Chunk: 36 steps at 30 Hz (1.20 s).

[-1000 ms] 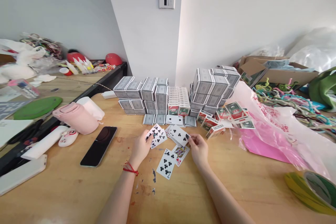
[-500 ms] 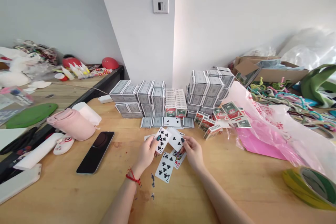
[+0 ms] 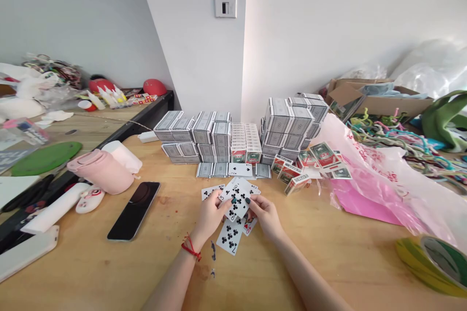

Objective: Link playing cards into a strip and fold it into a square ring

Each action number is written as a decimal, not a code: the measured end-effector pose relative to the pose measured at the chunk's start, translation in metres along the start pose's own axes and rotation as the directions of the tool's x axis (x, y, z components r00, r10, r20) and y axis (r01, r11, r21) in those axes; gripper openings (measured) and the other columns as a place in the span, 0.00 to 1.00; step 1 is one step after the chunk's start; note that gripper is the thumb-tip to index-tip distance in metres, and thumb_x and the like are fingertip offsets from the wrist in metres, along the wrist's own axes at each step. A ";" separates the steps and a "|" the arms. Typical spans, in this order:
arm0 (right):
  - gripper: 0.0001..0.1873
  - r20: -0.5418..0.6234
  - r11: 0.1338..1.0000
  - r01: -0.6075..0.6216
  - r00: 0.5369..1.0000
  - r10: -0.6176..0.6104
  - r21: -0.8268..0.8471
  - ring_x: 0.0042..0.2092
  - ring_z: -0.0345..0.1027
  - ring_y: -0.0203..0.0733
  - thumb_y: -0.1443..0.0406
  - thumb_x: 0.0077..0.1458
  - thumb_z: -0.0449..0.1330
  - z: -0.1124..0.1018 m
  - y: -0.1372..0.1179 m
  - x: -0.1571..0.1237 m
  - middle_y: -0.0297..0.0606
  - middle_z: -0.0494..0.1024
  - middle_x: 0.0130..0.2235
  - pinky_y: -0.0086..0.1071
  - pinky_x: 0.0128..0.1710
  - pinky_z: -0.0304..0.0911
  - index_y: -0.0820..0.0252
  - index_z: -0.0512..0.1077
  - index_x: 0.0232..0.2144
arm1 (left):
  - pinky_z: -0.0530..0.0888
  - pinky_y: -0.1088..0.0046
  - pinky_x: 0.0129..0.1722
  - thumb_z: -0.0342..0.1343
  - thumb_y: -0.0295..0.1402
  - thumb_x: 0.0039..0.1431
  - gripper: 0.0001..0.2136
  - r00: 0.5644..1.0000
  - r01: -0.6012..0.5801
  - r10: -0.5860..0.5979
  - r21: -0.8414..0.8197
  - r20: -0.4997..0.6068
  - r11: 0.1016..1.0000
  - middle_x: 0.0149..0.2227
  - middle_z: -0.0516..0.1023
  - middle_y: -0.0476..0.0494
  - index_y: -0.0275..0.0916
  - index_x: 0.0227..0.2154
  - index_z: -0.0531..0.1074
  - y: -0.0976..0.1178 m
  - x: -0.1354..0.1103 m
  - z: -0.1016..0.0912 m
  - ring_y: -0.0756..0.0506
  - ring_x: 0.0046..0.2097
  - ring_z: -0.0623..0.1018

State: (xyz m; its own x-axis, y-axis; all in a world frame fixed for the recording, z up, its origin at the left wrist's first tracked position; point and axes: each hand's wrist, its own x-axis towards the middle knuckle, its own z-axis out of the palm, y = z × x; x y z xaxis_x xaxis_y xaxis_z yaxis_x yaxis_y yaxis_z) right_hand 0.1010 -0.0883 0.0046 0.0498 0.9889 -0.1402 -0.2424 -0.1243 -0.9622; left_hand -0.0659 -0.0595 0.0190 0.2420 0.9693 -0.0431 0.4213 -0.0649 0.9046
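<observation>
Your left hand point(image 3: 211, 213) and right hand point(image 3: 265, 214) both pinch the clubs card point(image 3: 238, 198), each grip closed on a side edge. The seven of clubs point(image 3: 229, 239) lies just nearer on the surface point(image 3: 109, 272).

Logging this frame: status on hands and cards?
Left hand and right hand both pinch clubs cards. Seven of clubs flat beneath. Stacked card boxes behind, apart.

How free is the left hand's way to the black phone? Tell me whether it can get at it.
Probably yes: only bare tabletop lies between the left hand and the black phone. The hand is pinching playing cards, though, so it is not free.
</observation>
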 end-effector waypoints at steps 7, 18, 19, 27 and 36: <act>0.19 0.095 0.999 -0.050 0.994 0.050 0.003 0.20 0.62 0.32 0.53 0.39 0.64 0.003 0.002 -0.003 0.32 0.72 0.21 0.26 0.19 0.59 0.63 0.70 0.28 | 0.58 0.78 0.18 0.49 0.44 0.51 0.13 0.996 0.047 -0.045 0.024 -0.072 0.999 0.15 0.61 0.56 0.40 0.24 0.56 0.006 -0.005 0.011 0.52 0.18 0.64; 0.19 -0.077 0.987 -0.068 0.994 0.080 0.146 0.25 0.68 0.41 0.53 0.38 0.64 -0.009 0.000 0.003 0.37 0.76 0.25 0.32 0.26 0.63 0.62 0.72 0.27 | 0.63 0.77 0.24 0.48 0.41 0.53 0.14 0.982 -0.082 0.087 -0.035 0.170 0.996 0.21 0.67 0.49 0.37 0.20 0.65 0.017 -0.010 0.012 0.51 0.24 0.66; 0.19 -0.070 0.989 -0.060 0.995 0.070 0.137 0.25 0.68 0.41 0.52 0.39 0.63 -0.010 0.000 0.003 0.38 0.76 0.25 0.32 0.26 0.64 0.62 0.72 0.27 | 0.62 0.77 0.24 0.48 0.41 0.53 0.13 0.984 -0.097 0.103 -0.050 0.147 0.994 0.22 0.66 0.50 0.37 0.22 0.65 0.017 -0.009 0.011 0.51 0.25 0.65; 0.23 0.018 1.000 0.008 1.000 -0.008 -0.017 0.28 0.69 0.44 0.48 0.40 0.61 -0.008 0.001 0.002 0.38 0.76 0.27 0.34 0.28 0.65 0.62 0.72 0.29 | 0.60 0.78 0.24 0.49 0.40 0.51 0.13 0.999 -0.036 0.034 -0.089 -0.026 0.995 0.19 0.60 0.54 0.38 0.18 0.59 0.003 0.002 0.007 0.52 0.23 0.62; 0.19 0.022 0.994 0.016 1.000 -0.014 -0.104 0.23 0.66 0.41 0.50 0.39 0.61 -0.008 0.001 0.001 0.33 0.72 0.19 0.30 0.20 0.61 0.60 0.70 0.22 | 0.59 0.77 0.20 0.48 0.45 0.51 0.17 0.999 0.047 -0.047 -0.017 0.012 0.999 0.12 0.58 0.55 0.39 0.15 0.56 0.002 0.001 0.008 0.52 0.17 0.62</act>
State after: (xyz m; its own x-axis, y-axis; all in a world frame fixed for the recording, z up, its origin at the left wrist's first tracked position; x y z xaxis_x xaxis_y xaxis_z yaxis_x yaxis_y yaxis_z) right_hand 0.1086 -0.0881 0.0019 0.0318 0.9921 -0.1215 -0.1392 -0.1159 -0.9835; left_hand -0.0584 -0.0601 0.0172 0.2329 0.9683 -0.0907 0.4170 -0.0152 0.9088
